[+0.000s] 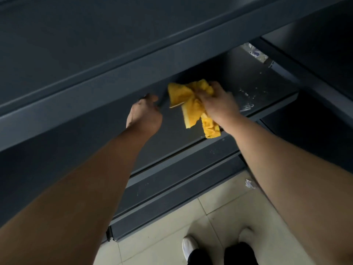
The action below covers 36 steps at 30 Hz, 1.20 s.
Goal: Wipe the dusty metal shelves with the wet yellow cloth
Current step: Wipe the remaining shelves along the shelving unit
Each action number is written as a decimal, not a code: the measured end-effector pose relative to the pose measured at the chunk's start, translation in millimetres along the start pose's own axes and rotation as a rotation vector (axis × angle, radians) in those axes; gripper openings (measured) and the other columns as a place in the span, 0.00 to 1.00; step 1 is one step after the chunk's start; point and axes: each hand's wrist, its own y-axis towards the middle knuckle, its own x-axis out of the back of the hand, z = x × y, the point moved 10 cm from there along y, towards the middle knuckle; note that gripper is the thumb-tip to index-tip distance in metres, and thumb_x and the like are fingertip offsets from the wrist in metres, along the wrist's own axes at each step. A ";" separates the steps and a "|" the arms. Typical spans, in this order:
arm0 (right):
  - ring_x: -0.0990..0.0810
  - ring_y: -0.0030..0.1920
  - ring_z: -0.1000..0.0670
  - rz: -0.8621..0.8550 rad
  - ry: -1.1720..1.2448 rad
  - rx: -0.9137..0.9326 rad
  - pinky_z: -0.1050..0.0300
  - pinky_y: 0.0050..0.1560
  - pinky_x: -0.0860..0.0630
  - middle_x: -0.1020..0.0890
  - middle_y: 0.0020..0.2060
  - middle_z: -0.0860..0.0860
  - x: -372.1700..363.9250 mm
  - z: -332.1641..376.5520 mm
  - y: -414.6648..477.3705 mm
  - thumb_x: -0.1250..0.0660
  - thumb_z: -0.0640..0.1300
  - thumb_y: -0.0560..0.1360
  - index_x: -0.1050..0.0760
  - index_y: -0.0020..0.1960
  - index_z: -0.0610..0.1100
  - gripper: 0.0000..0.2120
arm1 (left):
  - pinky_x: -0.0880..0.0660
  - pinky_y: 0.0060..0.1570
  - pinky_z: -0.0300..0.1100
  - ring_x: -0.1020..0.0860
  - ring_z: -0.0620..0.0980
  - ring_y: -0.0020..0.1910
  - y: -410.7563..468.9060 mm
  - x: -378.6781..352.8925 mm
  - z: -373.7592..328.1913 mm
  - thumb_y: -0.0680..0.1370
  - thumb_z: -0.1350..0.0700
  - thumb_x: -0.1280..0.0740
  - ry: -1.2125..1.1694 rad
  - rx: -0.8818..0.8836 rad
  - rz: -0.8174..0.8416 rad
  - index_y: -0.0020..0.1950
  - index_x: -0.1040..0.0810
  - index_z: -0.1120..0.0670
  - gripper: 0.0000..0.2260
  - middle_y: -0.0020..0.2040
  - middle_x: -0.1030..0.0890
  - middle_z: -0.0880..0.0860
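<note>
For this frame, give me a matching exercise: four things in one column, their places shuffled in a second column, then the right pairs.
Things
1. yellow cloth
2. white shoe
3. crumpled paper
4. wet-looking streaks

Places
A. on the floor tiles, toward the right of the view
B. on the shelf, just right of the right hand
C. bunched in the right hand's grip
D. at the bottom edge of the view, near the middle

Pairs: 1-C, 2-D, 3-A, 4-B

The left hand (144, 114) hides most of its fingers (151, 97) against the upper shelf (91, 100).
</note>
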 end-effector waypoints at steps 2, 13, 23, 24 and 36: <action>0.31 0.65 0.37 -0.103 -0.165 -0.021 0.42 0.64 0.31 0.25 0.63 0.40 36.2 -17.5 7.4 0.45 0.59 0.79 0.37 0.72 0.51 0.24 | 0.30 0.57 0.47 0.27 0.59 0.64 -1.9 -10.8 -28.0 0.80 0.53 0.42 -0.017 -0.060 -0.008 0.70 0.29 0.50 0.18 0.67 0.25 0.56; 0.27 0.64 0.42 -0.087 -0.565 0.230 0.46 0.59 0.26 0.24 0.65 0.44 132.2 -70.5 5.6 0.41 0.35 0.77 0.28 0.69 0.44 0.20 | 0.55 0.75 0.56 0.58 0.59 0.78 -14.7 -137.5 -154.6 0.77 0.36 0.43 0.049 -0.075 0.179 0.78 0.50 0.41 0.32 0.79 0.52 0.55; 0.22 0.46 0.40 -0.018 -0.550 0.260 0.52 0.41 0.27 0.20 0.47 0.42 172.0 -105.8 19.6 0.41 0.37 0.76 0.21 0.50 0.39 0.10 | 0.53 0.75 0.59 0.55 0.62 0.77 21.7 -173.3 -235.0 0.77 0.37 0.41 0.127 -0.130 0.149 0.77 0.47 0.42 0.31 0.78 0.49 0.55; 0.22 0.44 0.41 -0.003 -0.553 0.263 0.53 0.39 0.29 0.20 0.44 0.42 172.6 -107.6 21.2 0.40 0.36 0.75 0.22 0.48 0.39 0.09 | 0.53 0.75 0.59 0.55 0.62 0.77 25.4 -177.2 -244.5 0.77 0.38 0.41 0.126 -0.145 0.152 0.77 0.47 0.42 0.31 0.78 0.48 0.55; 0.22 0.45 0.44 -0.021 -0.711 0.335 0.54 0.36 0.32 0.21 0.48 0.45 128.8 -69.3 1.2 0.36 0.36 0.74 0.24 0.51 0.41 0.06 | 0.55 0.73 0.63 0.39 0.58 0.71 3.5 -153.0 -206.9 0.77 0.46 0.40 0.146 -0.150 0.017 0.71 0.36 0.43 0.21 0.71 0.36 0.53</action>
